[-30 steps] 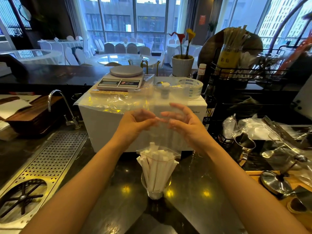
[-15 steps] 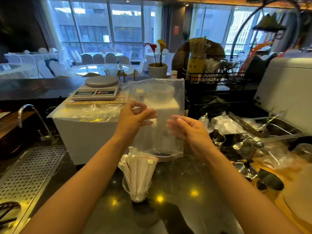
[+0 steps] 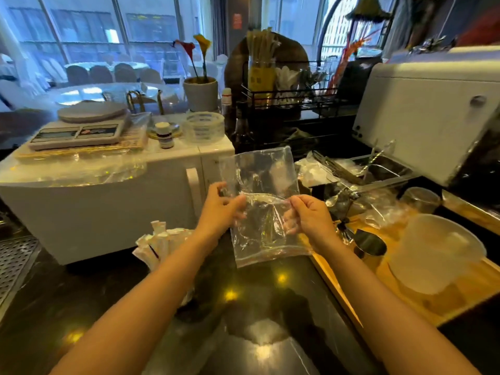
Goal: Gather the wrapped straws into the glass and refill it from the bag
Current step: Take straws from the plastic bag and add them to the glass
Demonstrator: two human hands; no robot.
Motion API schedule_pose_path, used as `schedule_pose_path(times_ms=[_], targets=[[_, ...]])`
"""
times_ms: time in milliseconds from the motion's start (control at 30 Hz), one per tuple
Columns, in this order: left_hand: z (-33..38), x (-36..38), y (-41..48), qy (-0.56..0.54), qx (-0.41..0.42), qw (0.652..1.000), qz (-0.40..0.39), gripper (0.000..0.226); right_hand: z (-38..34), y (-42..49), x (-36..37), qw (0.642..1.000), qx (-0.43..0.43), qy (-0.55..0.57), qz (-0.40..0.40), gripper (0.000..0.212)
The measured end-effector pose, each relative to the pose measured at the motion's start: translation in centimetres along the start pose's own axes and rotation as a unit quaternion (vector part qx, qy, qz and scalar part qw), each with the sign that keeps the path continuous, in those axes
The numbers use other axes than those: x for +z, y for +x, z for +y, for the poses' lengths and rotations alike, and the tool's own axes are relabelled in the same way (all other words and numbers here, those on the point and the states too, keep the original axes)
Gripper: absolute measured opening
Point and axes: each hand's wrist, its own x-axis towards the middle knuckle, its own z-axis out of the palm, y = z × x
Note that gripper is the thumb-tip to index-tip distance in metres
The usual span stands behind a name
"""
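I hold an empty clear plastic bag [image 3: 261, 185] in front of me with both hands, above the dark counter. My left hand [image 3: 220, 209] pinches its left edge and my right hand [image 3: 309, 215] pinches its right edge, and the bag creases between them. The white paper-wrapped straws [image 3: 159, 244] stand bunched together to the left, below my left forearm. The glass that holds them is hidden behind that forearm.
A white microwave [image 3: 108, 207] with a kitchen scale [image 3: 81, 128] and a tape roll [image 3: 204, 127] on top stands behind the straws. A wooden tray [image 3: 405, 301] with a frosted jug [image 3: 435, 253] and a metal cup [image 3: 370, 246] lies right. A perforated drain grate [image 3: 13, 261] is at left.
The view swung right, so the straws now sit further left. My hands carried the empty bag to the right, away from above the straws, and began creasing it across the middle.
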Motion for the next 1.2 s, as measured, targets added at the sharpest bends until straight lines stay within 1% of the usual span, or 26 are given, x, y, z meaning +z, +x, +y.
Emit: schedule_pose_path(times_ms=[67,133,200,267,333,433,467,500,567,600,667,767,867,900,967,1000,1033,1100,1167,1200], targets=[[-2.1,1.4,-0.8,0.012,-0.032,0.999,-0.018,0.061,1.2,0.0,-0.1,1.0,0.019,-0.016,0.013,0.029],[-4.3,2.7,-1.7,0.029,-0.047,0.998,-0.012,0.066,2.8,0.2,0.1,0.996,0.016,-0.082,0.026,0.029],[-6.4,3.7,-2.2,0.046,-0.06,0.997,0.01,0.069,4.4,0.4,0.3,0.989,0.021,-0.143,0.018,0.031],[-8.2,4.3,-2.4,0.066,-0.072,0.994,0.041,0.072,6.2,0.5,0.5,0.982,0.026,-0.185,-0.007,0.03],[-9.6,4.7,-2.7,0.105,-0.067,0.991,0.057,0.07,8.0,0.5,0.6,0.973,0.038,-0.226,-0.025,0.024],[-11.6,5.3,-3.1,0.187,-0.057,0.98,0.044,0.061,10.5,0.7,0.4,0.959,0.048,-0.275,-0.04,0.016],[-12.4,5.6,-3.1,0.228,-0.061,0.971,0.034,0.058,11.2,0.8,0.4,0.952,0.048,-0.296,-0.051,0.018],[-13.1,5.8,-3.2,0.287,-0.064,0.955,0.024,0.056,11.7,0.9,0.4,0.944,0.049,-0.32,-0.065,0.021],[-14.3,6.2,-3.4,0.419,-0.07,0.905,0.003,0.05,12.5,1.2,0.5,0.925,0.044,-0.365,-0.093,0.031],[-14.7,6.4,-3.6,0.462,-0.076,0.884,-0.004,0.048,12.9,1.3,0.6,0.917,0.038,-0.382,-0.105,0.034],[-15.3,6.7,-3.8,0.505,-0.086,0.859,-0.012,0.045,13.5,1.6,0.7,0.9,0.026,-0.415,-0.135,0.035],[-15.9,7.0,-3.7,0.552,-0.068,0.831,0.006,0.037,14.3,1.9,0.7,0.864,0.006,-0.471,-0.179,0.029],[-16.5,6.8,-3.6,0.58,-0.052,0.813,0.026,0.041,15.3,1.8,0.7,0.816,-0.042,-0.545,-0.19,0.029],[-16.6,6.7,-3.5,0.584,-0.054,0.81,0.024,0.043,15.5,1.7,0.7,0.808,-0.048,-0.557,-0.187,0.031],[-17.0,6.5,-3.4,0.592,-0.061,0.804,-0.001,0.049,15.5,1.2,0.8,0.813,-0.057,-0.552,-0.175,0.029],[-17.2,6.3,-3.2,0.597,-0.064,0.8,-0.018,0.052,15.5,1.2,0.8,0.816,-0.076,-0.551,-0.159,0.027],[-17.4,6.1,-3.2,0.599,-0.07,0.797,-0.033,0.054,15.2,1.3,0.8,0.803,-0.094,-0.569,-0.152,0.025],[-17.6,5.7,-3.1,0.586,-0.08,0.805,-0.045,0.053,15.3,1.4,0.6,0.764,-0.145,-0.61,-0.154,0.023],[-17.7,5.5,-3.2,0.571,-0.084,0.815,-0.048,0.05,15.6,1.6,0.5,0.758,-0.164,-0.603,-0.184,0.022],[-17.6,5.4,-3.3,0.567,-0.082,0.818,-0.047,0.049,15.9,1.7,0.5,0.758,-0.183,-0.599,-0.182,0.025]])
